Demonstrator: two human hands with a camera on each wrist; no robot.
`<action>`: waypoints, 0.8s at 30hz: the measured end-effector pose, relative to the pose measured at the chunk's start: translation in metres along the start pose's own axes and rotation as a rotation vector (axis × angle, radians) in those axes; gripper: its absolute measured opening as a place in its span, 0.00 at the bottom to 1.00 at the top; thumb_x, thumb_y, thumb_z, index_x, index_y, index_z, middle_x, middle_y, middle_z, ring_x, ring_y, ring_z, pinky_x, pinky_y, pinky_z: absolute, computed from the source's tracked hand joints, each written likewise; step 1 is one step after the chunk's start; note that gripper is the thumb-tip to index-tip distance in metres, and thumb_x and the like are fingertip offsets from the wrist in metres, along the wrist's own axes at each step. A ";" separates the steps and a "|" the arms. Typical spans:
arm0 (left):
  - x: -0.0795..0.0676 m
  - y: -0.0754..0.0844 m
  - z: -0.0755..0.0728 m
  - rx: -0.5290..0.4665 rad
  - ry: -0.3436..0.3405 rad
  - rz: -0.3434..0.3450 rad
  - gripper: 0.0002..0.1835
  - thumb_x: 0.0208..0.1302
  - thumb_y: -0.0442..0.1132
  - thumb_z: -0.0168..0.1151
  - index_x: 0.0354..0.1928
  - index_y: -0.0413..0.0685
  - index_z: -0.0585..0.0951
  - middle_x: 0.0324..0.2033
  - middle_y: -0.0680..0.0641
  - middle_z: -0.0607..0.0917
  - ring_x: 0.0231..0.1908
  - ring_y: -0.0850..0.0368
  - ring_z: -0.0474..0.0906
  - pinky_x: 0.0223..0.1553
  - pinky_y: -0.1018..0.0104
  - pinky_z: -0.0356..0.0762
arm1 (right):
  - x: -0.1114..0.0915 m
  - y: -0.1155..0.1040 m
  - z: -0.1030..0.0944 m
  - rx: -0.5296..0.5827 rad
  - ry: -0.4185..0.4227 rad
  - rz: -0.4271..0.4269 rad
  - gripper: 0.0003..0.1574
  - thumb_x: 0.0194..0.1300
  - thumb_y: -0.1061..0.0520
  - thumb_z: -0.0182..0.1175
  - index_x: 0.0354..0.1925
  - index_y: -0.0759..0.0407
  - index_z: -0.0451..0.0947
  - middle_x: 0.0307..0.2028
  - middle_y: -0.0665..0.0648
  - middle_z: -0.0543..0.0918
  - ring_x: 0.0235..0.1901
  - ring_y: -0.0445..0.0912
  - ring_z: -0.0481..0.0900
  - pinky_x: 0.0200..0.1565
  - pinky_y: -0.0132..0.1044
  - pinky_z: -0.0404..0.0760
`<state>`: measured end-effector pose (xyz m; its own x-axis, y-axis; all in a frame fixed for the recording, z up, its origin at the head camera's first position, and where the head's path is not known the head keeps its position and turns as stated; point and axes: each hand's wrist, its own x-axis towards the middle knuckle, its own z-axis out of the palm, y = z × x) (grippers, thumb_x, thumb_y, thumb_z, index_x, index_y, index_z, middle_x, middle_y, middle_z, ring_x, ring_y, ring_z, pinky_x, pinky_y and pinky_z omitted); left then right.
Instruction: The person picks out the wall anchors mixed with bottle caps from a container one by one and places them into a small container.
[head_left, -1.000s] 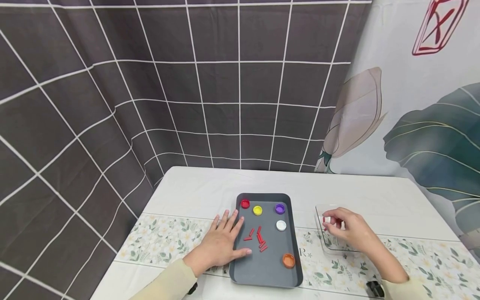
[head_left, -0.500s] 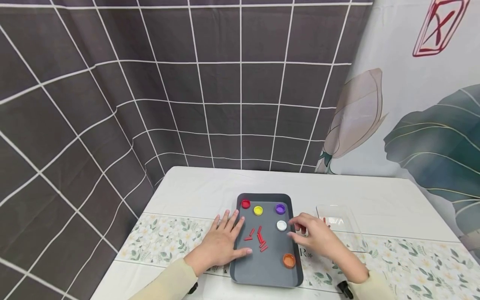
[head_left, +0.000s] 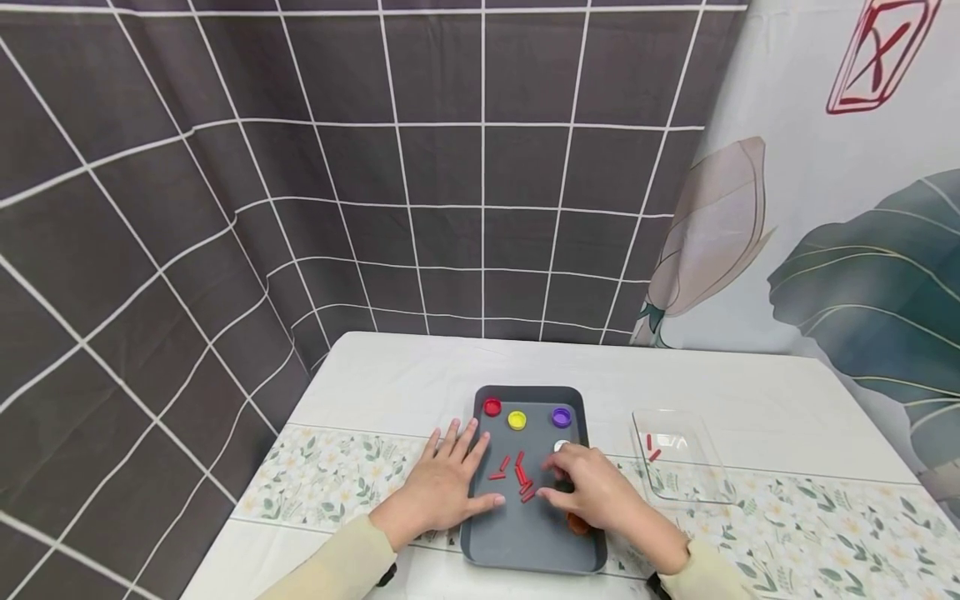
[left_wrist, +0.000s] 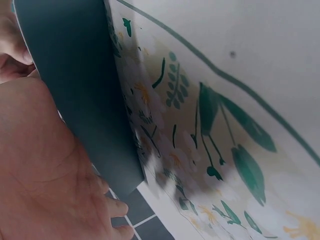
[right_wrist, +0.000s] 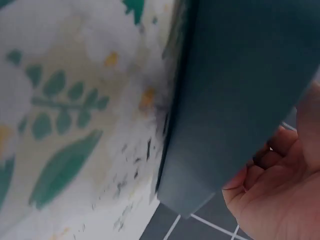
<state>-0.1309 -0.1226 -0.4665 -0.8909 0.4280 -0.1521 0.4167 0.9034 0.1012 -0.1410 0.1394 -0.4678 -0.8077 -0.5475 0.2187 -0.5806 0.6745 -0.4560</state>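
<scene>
In the head view, my left hand (head_left: 442, 490) lies with spread, straight fingers on the left rim of a dark grey tray (head_left: 517, 542). My right hand (head_left: 596, 487) hovers over the tray's right side, thumb and index finger apart, with nothing visible between them. Just left of its fingertips lie several short red sticks (head_left: 521, 475). A white cap (head_left: 561, 446) and an orange cap (head_left: 577, 525) are partly hidden by this hand. Both wrist views show the tray's outer wall (left_wrist: 75, 90) beside a palm; the right fingertips are hidden there.
Red (head_left: 492, 407), yellow (head_left: 517, 420) and purple (head_left: 561, 417) caps sit at the tray's far end. A clear shallow box (head_left: 693, 475) stands to the right, with two red sticks (head_left: 652, 448) inside. The tablecloth (head_left: 375, 383) has a floral band.
My right hand has moved left from the clear box to above the tray, uncovering the two red sticks in the box. The left hand has stayed put.
</scene>
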 end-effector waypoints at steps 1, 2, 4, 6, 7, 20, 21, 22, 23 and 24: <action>0.000 0.000 0.000 0.002 -0.001 -0.001 0.52 0.66 0.77 0.46 0.81 0.51 0.54 0.81 0.43 0.48 0.79 0.41 0.41 0.76 0.40 0.42 | 0.000 -0.001 0.002 -0.014 -0.006 0.003 0.15 0.59 0.48 0.75 0.37 0.56 0.85 0.25 0.43 0.73 0.25 0.33 0.66 0.30 0.32 0.71; 0.000 0.000 0.000 0.002 -0.002 -0.002 0.52 0.66 0.77 0.46 0.81 0.51 0.54 0.81 0.43 0.48 0.79 0.41 0.41 0.76 0.41 0.42 | 0.001 -0.001 0.003 -0.032 -0.014 0.006 0.16 0.58 0.46 0.75 0.36 0.55 0.85 0.25 0.43 0.73 0.25 0.33 0.66 0.30 0.32 0.71; 0.000 0.000 -0.001 0.000 -0.003 -0.002 0.51 0.66 0.77 0.45 0.81 0.51 0.54 0.81 0.43 0.48 0.79 0.41 0.41 0.76 0.41 0.42 | 0.001 -0.002 0.007 -0.070 -0.027 0.009 0.18 0.57 0.43 0.75 0.35 0.54 0.84 0.24 0.42 0.72 0.25 0.33 0.65 0.30 0.34 0.70; 0.000 0.001 -0.001 -0.001 -0.003 -0.001 0.51 0.66 0.77 0.45 0.81 0.51 0.54 0.81 0.43 0.48 0.79 0.40 0.41 0.76 0.41 0.42 | 0.002 -0.003 0.009 -0.101 -0.037 0.006 0.20 0.56 0.41 0.76 0.34 0.54 0.84 0.23 0.42 0.72 0.24 0.33 0.65 0.30 0.34 0.70; 0.000 0.001 -0.001 -0.002 -0.003 0.000 0.51 0.66 0.77 0.45 0.81 0.51 0.54 0.81 0.43 0.48 0.79 0.40 0.41 0.76 0.41 0.42 | 0.002 -0.003 0.011 -0.116 -0.043 0.004 0.21 0.55 0.40 0.76 0.34 0.54 0.84 0.23 0.41 0.72 0.24 0.33 0.65 0.31 0.35 0.70; 0.000 0.000 0.001 0.005 0.005 0.004 0.51 0.66 0.77 0.45 0.81 0.52 0.55 0.81 0.43 0.48 0.79 0.40 0.41 0.76 0.40 0.43 | 0.005 -0.015 0.023 -0.250 -0.068 0.049 0.24 0.48 0.36 0.78 0.25 0.48 0.77 0.23 0.41 0.71 0.24 0.37 0.65 0.32 0.38 0.69; 0.000 0.000 0.001 0.004 0.005 0.005 0.51 0.66 0.77 0.45 0.81 0.52 0.55 0.81 0.43 0.48 0.79 0.40 0.41 0.76 0.40 0.43 | 0.006 -0.015 0.024 -0.258 -0.066 0.052 0.25 0.48 0.36 0.78 0.24 0.48 0.75 0.22 0.40 0.69 0.23 0.37 0.64 0.31 0.37 0.68; 0.000 0.000 0.000 0.002 0.005 0.005 0.51 0.66 0.77 0.45 0.81 0.52 0.55 0.81 0.43 0.48 0.79 0.40 0.41 0.76 0.40 0.43 | 0.006 -0.016 0.026 -0.267 -0.064 0.055 0.26 0.48 0.36 0.78 0.23 0.47 0.74 0.22 0.40 0.68 0.23 0.37 0.63 0.31 0.37 0.67; 0.000 0.001 0.000 -0.001 0.006 0.005 0.51 0.66 0.76 0.46 0.81 0.51 0.55 0.81 0.43 0.48 0.79 0.40 0.41 0.76 0.40 0.43 | 0.007 -0.016 0.027 -0.274 -0.061 0.057 0.27 0.48 0.36 0.78 0.22 0.47 0.73 0.21 0.40 0.67 0.23 0.37 0.63 0.30 0.37 0.67; 0.000 0.001 0.000 -0.003 0.005 0.005 0.51 0.67 0.76 0.46 0.81 0.51 0.55 0.81 0.43 0.48 0.79 0.40 0.41 0.76 0.40 0.43 | 0.007 -0.017 0.027 -0.280 -0.058 0.058 0.27 0.48 0.36 0.78 0.21 0.47 0.72 0.20 0.40 0.67 0.22 0.37 0.63 0.30 0.37 0.67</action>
<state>-0.1302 -0.1222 -0.4664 -0.8898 0.4321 -0.1466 0.4205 0.9013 0.1044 -0.1338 0.1106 -0.4822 -0.8378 -0.5262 0.1460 -0.5460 0.8113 -0.2090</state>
